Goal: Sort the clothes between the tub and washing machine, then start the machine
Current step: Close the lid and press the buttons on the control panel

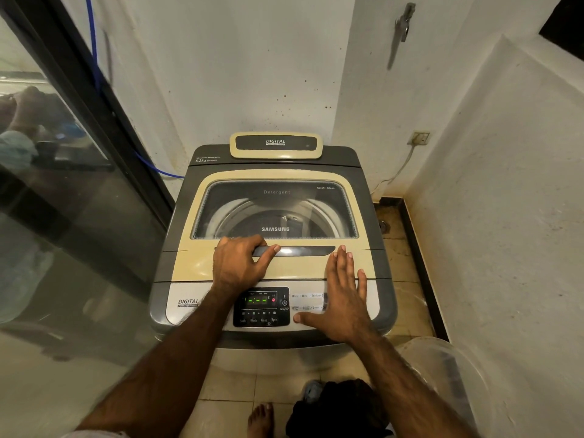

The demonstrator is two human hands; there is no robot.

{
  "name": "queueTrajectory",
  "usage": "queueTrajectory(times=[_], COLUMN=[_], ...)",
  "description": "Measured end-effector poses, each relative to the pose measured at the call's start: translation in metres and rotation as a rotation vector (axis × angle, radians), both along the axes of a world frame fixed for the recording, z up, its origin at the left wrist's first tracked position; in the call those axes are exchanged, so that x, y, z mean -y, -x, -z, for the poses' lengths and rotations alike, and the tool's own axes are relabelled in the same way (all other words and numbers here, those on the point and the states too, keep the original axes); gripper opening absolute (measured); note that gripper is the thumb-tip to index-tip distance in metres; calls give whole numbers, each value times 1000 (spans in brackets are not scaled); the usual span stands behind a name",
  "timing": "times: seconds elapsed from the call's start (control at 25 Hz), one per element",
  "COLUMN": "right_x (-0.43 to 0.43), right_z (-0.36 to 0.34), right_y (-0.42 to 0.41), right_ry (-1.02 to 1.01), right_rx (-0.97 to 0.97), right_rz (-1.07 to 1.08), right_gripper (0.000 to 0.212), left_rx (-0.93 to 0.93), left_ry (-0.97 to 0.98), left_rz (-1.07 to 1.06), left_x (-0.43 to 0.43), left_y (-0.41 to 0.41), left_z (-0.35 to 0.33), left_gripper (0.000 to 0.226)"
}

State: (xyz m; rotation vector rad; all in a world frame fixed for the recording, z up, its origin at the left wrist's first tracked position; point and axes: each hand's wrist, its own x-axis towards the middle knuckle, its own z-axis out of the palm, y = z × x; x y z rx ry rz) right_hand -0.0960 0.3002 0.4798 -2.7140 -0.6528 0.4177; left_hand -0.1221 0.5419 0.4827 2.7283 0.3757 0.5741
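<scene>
Left grip point(240, 263) holds the rigid lid handle point(300, 250), right grip point(344, 298) flat and wide beside it; I expect a stiff, heavyish glass lid point(275, 210)

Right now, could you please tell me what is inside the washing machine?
Through the closed glass lid, the pale drum rim and wall show. Its bottom is dark and glare-covered, so I cannot tell whether clothes lie there.
</scene>
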Motion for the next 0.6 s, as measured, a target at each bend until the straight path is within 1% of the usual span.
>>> queueTrajectory(times=[0.24,0.52,0.6], right_x=[-1,2,7], right_z=[2,3,2], right_y=[0,-3,-4], right_ry=[19,-1,-26], right_rx=[15,12,13], right_rz=[7,-4,-27], right_gripper=[152,152,147], left_rx=[4,-10,-17], left_ry=[14,25,31], left_rz=[13,3,-1], left_x=[0,0,0], left_y=[0,1,1], left_z=[0,-1,-2], left_gripper=[38,47,48])
